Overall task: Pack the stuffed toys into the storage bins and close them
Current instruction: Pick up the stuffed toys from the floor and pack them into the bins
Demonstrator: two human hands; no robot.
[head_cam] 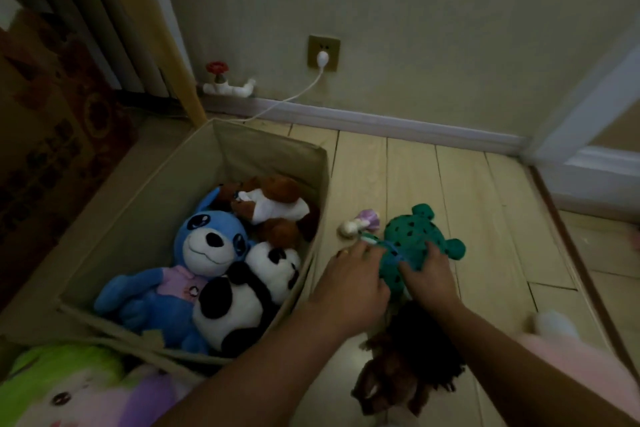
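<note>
An open beige fabric bin (277,149) stands on the floor at the left. Inside lie a blue plush (194,263), a panda (242,302) and a brown-and-white plush dog (273,208). Right of the bin, a green spotted plush (412,239) lies on the wooden floor. My left hand (349,284) and my right hand (429,274) both grip its lower part. A small purple-and-white toy (360,222) lies just beyond it. A dark brown furry plush (405,367) lies under my forearms.
A green, white and purple plush (65,388) fills the bottom left corner. A pink-and-white plush (561,340) lies at the right. A white plug and cable (322,61) hang from a wall socket behind the bin. A red-handled pipe valve (218,74) sits by the radiator.
</note>
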